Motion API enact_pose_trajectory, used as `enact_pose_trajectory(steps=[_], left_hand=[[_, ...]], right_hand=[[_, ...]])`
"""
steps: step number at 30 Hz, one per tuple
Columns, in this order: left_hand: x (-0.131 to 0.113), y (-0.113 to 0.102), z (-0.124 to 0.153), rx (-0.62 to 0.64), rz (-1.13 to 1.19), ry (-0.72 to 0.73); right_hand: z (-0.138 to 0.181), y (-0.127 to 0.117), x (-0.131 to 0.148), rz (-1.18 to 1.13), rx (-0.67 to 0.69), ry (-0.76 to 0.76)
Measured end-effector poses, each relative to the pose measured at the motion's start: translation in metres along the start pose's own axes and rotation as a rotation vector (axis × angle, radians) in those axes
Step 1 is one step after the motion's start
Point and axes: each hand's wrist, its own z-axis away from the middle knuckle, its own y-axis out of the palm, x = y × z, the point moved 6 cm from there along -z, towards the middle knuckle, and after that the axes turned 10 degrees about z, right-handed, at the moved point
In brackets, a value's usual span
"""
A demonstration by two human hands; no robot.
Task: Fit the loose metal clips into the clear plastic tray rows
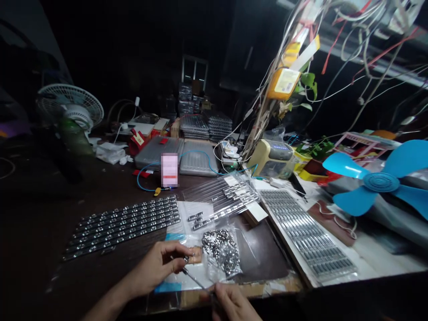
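My left hand (157, 267) is closed, thumb and fingers pinching a small dark metal part (186, 259) too small to name. A thin metal rod-like tool (197, 281) slants between my hands. Its handle end is in my closed right hand (232, 303), at the bottom edge of the view, and its tip reaches the part at my left fingertips. Just beyond those fingertips lies a small wooden block (196, 255) on a white sheet with blue patches (172, 286). Beside it, a clear plastic bag (223, 254) holds many small shiny metal pieces.
Rows of black-and-silver parts (127, 223) lie at left. A clear ribbed tray (214, 196), partly filled, sits behind the bag; another filled tray (309, 234) is at right. Farther back stand a phone (170, 169) with a blue cable, a white fan (72, 107) and a blue-bladed fan (381, 182).
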Motion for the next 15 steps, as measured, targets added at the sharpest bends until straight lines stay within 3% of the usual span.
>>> enact_pose_trajectory(steps=[4, 9, 13, 15], left_hand=[[0.008, -0.010, 0.003, -0.119, -0.005, -0.014], [0.011, -0.016, 0.010, -0.147, -0.045, 0.010], [0.014, -0.025, 0.016, -0.200, 0.012, -0.035], [0.012, -0.029, 0.019, -0.219, 0.010, -0.014]], right_hand=[[-0.002, -0.016, 0.007, 0.151, -0.276, -0.118], [-0.009, -0.002, 0.006, 0.111, -0.090, -0.097], [-0.006, -0.010, 0.018, 0.209, -0.291, -0.196], [-0.008, -0.004, 0.018, 0.169, -0.197, -0.181]])
